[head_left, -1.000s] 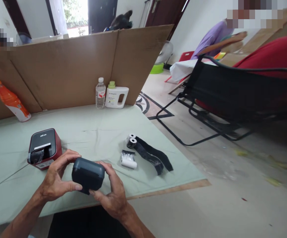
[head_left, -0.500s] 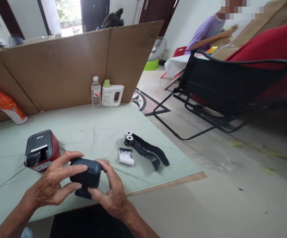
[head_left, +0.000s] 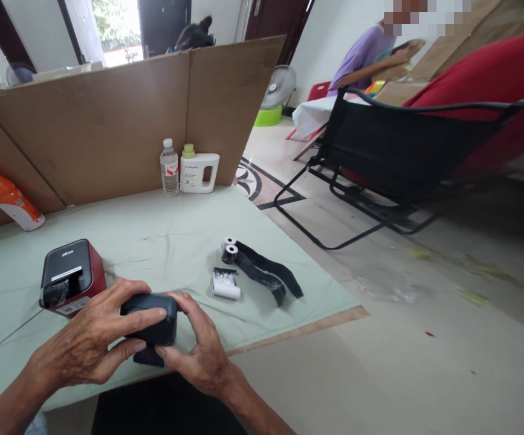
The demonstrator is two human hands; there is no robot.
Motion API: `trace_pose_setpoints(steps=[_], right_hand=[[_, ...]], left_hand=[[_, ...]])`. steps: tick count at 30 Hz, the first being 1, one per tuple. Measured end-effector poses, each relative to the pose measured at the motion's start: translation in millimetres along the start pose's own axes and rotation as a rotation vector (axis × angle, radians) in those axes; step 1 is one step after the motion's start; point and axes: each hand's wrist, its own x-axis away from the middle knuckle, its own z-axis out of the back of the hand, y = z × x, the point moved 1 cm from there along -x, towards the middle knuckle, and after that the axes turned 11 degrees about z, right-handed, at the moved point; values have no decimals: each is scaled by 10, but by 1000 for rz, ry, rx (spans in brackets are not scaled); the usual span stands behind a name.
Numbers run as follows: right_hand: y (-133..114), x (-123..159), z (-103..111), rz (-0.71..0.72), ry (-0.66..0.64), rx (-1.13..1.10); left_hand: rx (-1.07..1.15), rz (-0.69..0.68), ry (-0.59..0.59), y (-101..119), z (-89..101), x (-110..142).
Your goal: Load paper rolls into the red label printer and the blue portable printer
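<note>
Near the table's front edge, both hands hold a dark, round-cornered mini printer [head_left: 153, 331] a little above the cloth. My left hand [head_left: 93, 335] grips it from the left, index finger stretched across its front and thumb at its lower edge. At the right side, my right hand [head_left: 202, 350] has its fingers on the upper corner and its thumb at the bottom corner. A short black strip [head_left: 148, 357] shows just beneath the device; whether it is joined to it I cannot tell. Beyond my left hand stands a red and black printer [head_left: 69, 269].
Paper rolls [head_left: 229, 252] with long black strips [head_left: 266, 275] and a white roll [head_left: 226, 290] lie to the right. A water bottle [head_left: 169, 169], a white jug [head_left: 200, 172] and an orange bottle [head_left: 10, 196] stand by the cardboard wall [head_left: 121, 127]. A black folding chair [head_left: 393, 139] is beyond the table.
The mini printer is tilted further, showing less of its broad front. My left index finger reaches further right across it. The whole view has shifted slightly.
</note>
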Motion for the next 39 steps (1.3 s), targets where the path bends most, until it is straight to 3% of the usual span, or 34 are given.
trace_pose_setpoints(steps=[34,39], right_hand=[[14,-74,3,36,22,-7],[14,-97,15,8,21,-37]], left_hand=[[41,50,7,19,15,-19],[120,101,71,-76,-55,1]])
